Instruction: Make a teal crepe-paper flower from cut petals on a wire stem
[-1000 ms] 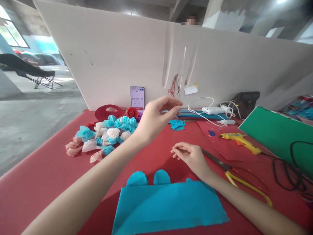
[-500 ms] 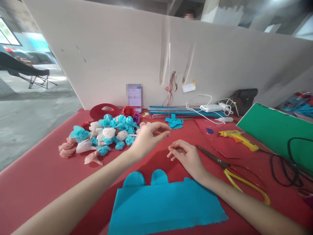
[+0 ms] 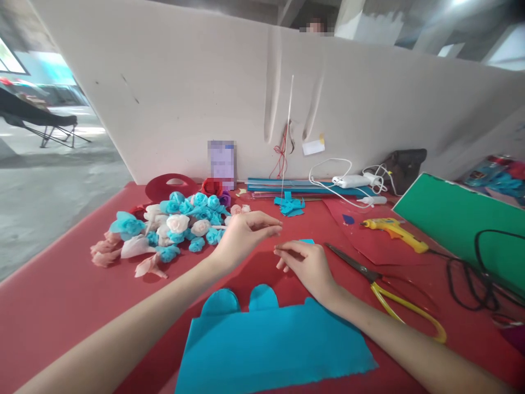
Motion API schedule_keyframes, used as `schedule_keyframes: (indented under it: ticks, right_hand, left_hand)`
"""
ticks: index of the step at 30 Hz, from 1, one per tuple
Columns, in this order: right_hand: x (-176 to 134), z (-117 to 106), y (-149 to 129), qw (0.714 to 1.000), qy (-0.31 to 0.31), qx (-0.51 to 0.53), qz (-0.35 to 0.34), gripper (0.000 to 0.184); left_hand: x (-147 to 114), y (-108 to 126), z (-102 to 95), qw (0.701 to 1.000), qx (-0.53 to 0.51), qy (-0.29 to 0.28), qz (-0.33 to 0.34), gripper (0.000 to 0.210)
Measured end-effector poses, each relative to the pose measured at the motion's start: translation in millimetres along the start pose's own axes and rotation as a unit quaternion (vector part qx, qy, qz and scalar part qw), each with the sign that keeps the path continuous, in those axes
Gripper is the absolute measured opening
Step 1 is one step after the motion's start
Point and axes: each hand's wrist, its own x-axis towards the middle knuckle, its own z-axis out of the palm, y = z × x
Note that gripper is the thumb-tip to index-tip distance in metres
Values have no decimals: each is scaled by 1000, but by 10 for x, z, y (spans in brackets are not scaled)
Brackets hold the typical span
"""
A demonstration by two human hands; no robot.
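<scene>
A thin white stick [image 3: 289,123] rises in front of the board, leaning slightly right. Its line runs down to the fingertips of both hands, where it is hard to make out. My left hand [image 3: 248,235] has its fingers and thumb drawn together near its lower part. Just below and to the right, my right hand [image 3: 307,265] pinches at its lower end. Under the hands lies a folded sheet of blue crepe paper [image 3: 270,347], with rounded blue paper pieces [image 3: 221,302] at its far edge. A small blue piece [image 3: 307,241] shows behind my right hand.
Blue, white and pink paper flowers [image 3: 178,223] are heaped at left. Yellow-handled scissors [image 3: 371,273] and a yellow glue gun [image 3: 397,232] lie at right. Blue paper strips [image 3: 289,205], a phone [image 3: 222,164], a white power strip [image 3: 350,181] and a green board [image 3: 459,219] stand farther back.
The stick's top has tipped to the right. Both hands have shifted slightly within the view, which has itself turned a little. The paper on the table lies as before.
</scene>
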Motion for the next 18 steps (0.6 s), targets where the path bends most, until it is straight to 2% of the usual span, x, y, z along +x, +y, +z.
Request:
schedule_keyframes:
  ticks: [8, 13, 18]
  right_hand:
    - [-15, 15, 22, 1000, -6, -3, -18, 24]
    - [-17, 26, 30, 1000, -7, 4, -12, 25]
    - [-18, 33, 29, 1000, -2, 5, -6, 25]
  left_hand:
    - [0, 65, -19, 999, -35, -5, -15, 10]
    - [7, 73, 28, 992, -112, 25, -51, 12]
    - [-19, 79, 79, 981, -181, 29, -68, 12]
